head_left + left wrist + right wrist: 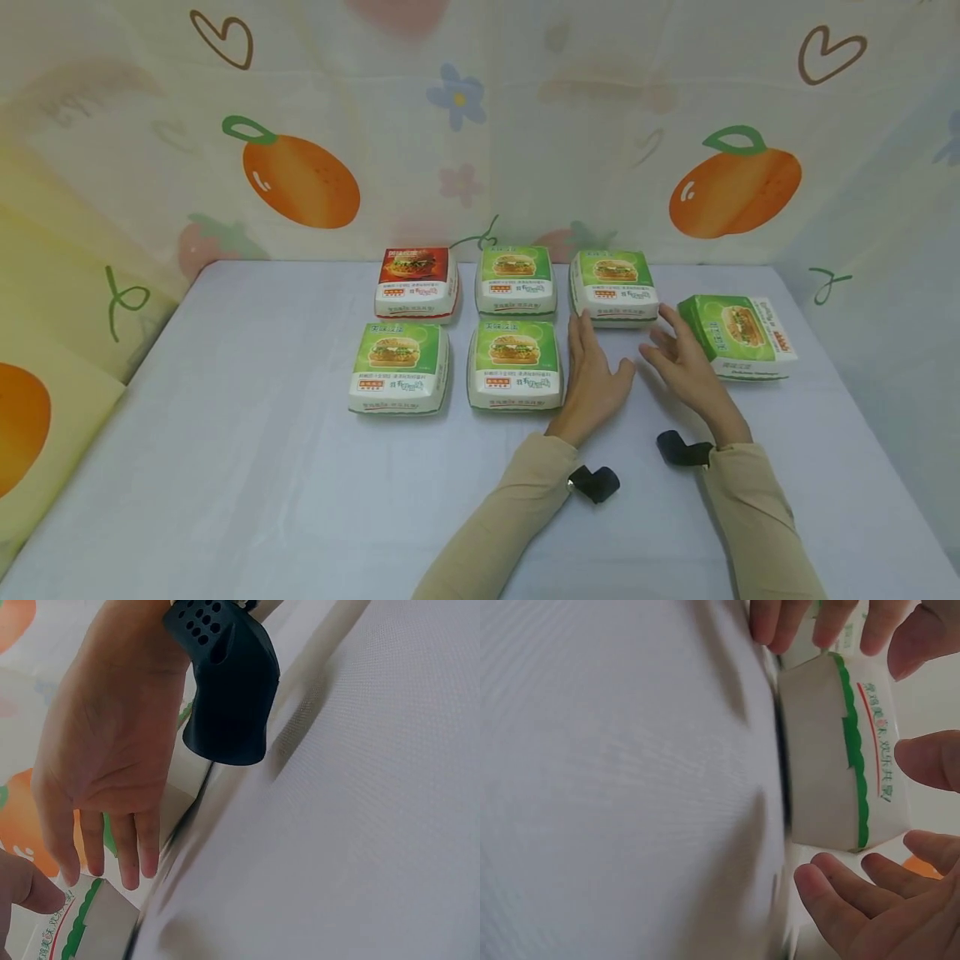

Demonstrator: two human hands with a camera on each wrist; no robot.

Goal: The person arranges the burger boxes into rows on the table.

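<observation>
A green-and-white burger box [615,287] stands at the right end of the back row, between my two hands. My left hand [600,379] is at its front left corner, fingers extended and thumb apart. My right hand [684,375] is at its front right corner, fingers loosely spread. In the right wrist view, the box's front [825,754] lies between the fingers of both hands; whether they touch it I cannot tell. The left wrist view shows my right hand [112,742] with straight fingers, and my left thumb [34,889] beside the box [105,922].
Left of it in the back row are a green box [516,287] and a red box [416,287]. Two green boxes [400,371] [516,371] form the front row. Another green box [738,333] sits turned, right of my right hand. A printed cloth [570,167] hangs behind the white table [247,500].
</observation>
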